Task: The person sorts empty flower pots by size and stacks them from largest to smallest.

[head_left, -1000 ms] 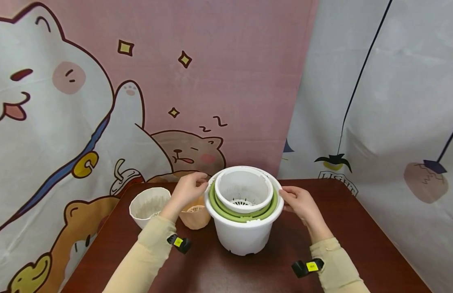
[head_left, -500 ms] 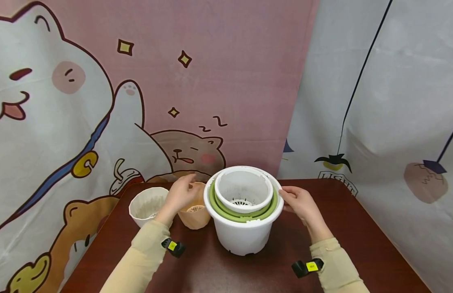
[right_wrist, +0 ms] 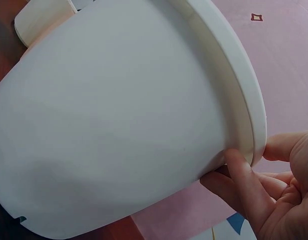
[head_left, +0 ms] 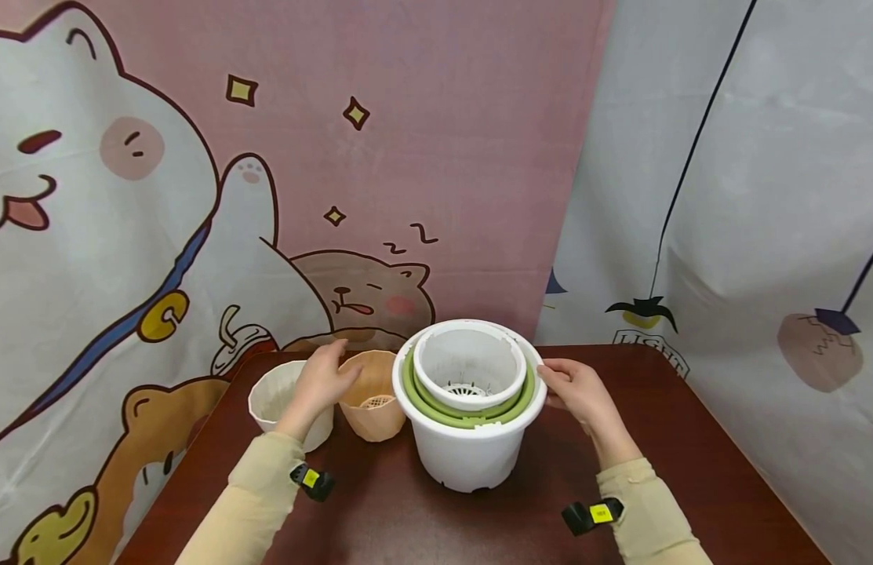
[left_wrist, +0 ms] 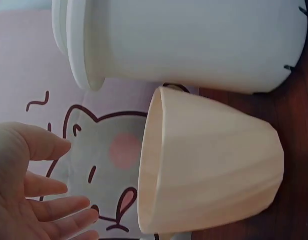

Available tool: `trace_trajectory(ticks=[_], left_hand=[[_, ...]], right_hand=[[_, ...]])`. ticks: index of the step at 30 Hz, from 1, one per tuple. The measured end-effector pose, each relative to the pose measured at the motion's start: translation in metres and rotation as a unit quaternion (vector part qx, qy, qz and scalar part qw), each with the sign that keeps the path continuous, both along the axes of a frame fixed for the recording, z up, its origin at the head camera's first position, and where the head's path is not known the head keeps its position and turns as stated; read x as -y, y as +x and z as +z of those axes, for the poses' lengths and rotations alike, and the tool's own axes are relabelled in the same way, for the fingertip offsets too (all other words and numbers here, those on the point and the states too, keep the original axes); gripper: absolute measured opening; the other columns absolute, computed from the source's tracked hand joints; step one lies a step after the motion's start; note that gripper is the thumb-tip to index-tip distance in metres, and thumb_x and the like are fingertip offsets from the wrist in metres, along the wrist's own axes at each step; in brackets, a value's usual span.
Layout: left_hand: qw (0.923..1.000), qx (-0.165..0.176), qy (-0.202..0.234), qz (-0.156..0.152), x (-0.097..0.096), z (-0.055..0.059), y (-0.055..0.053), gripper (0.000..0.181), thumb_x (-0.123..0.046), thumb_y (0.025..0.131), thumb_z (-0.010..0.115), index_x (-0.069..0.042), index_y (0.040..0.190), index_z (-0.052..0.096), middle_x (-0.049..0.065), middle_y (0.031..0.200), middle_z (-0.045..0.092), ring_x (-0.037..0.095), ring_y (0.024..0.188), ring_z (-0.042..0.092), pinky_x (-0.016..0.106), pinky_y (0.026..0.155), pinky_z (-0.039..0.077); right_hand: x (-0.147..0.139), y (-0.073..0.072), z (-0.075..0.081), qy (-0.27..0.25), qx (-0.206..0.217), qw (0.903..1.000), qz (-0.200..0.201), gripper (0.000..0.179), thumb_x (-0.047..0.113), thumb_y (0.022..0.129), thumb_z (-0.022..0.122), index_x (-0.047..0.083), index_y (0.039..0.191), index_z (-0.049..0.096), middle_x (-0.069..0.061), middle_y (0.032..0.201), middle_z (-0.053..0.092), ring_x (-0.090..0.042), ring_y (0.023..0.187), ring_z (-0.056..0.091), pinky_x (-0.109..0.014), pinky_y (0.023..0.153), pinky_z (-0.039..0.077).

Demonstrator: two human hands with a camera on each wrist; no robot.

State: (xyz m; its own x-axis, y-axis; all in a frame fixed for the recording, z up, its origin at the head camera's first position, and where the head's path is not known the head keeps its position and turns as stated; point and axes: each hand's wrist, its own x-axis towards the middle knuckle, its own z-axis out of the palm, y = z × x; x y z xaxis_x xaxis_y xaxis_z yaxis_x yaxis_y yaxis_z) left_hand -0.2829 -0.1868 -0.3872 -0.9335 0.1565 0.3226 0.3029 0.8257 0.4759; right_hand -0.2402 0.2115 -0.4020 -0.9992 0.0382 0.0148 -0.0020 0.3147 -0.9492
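Observation:
A large white flowerpot [head_left: 471,455] stands on the table, with a green pot [head_left: 436,412] and a smaller white pot [head_left: 471,353] nested inside it. My right hand [head_left: 580,396] pinches the large pot's rim at its right side; in the right wrist view the thumb and fingers [right_wrist: 239,175] lie on either side of that rim. My left hand [head_left: 321,384] is over the gap between a cream pot [head_left: 274,392] and a peach pot [head_left: 374,420], holding nothing. Its fingers [left_wrist: 63,215] are spread and relaxed in the left wrist view, apart from the peach pot's mouth.
The dark red table [head_left: 662,455] runs back to a cartoon-printed cloth [head_left: 478,157] behind the pots. The peach pot sits close against the left of the large white pot, with the cream pot at its left.
My left hand has left the large white pot's left rim and moved leftward past the peach pot to the cream pot. The right hand and the pots have stayed put.

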Motion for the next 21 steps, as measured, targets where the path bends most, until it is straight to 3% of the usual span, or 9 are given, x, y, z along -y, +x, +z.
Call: trace_trajectory(ticks=[5,13,21], left_hand=[[0.9998,0.003,-0.007,0.017,0.01,0.0,0.001,0.061,-0.024,0.092,0.066,0.015,0.135,0.048,0.034,0.126,0.057,0.048,0.118,0.053,0.057,0.1,0.042],[0.997,0.046,-0.011,0.061,0.032,0.002,0.003,0.063,-0.023,0.094,0.062,0.015,0.14,0.042,0.036,0.138,0.046,0.05,0.129,0.043,0.059,0.106,0.035],[0.9953,0.05,-0.019,0.08,0.055,0.002,0.006,0.065,-0.024,0.094,0.062,0.015,0.14,0.04,0.038,0.137,0.045,0.053,0.126,0.043,0.062,0.104,0.036]], right_hand=[[0.0,0.0,0.0,0.001,-0.001,1.0,0.0,0.048,0.022,0.1,0.06,-0.011,0.133,0.052,-0.027,0.121,0.062,-0.017,0.087,0.068,-0.032,0.075,0.059],[0.0,0.0,-0.001,0.001,0.001,1.0,0.0,0.047,0.022,0.1,0.06,-0.011,0.132,0.052,-0.028,0.121,0.062,-0.018,0.088,0.068,-0.031,0.075,0.059],[0.0,0.0,0.0,0.003,0.0,1.0,0.002,0.048,0.023,0.1,0.06,-0.011,0.132,0.053,-0.027,0.12,0.063,-0.021,0.088,0.068,-0.032,0.075,0.059]])
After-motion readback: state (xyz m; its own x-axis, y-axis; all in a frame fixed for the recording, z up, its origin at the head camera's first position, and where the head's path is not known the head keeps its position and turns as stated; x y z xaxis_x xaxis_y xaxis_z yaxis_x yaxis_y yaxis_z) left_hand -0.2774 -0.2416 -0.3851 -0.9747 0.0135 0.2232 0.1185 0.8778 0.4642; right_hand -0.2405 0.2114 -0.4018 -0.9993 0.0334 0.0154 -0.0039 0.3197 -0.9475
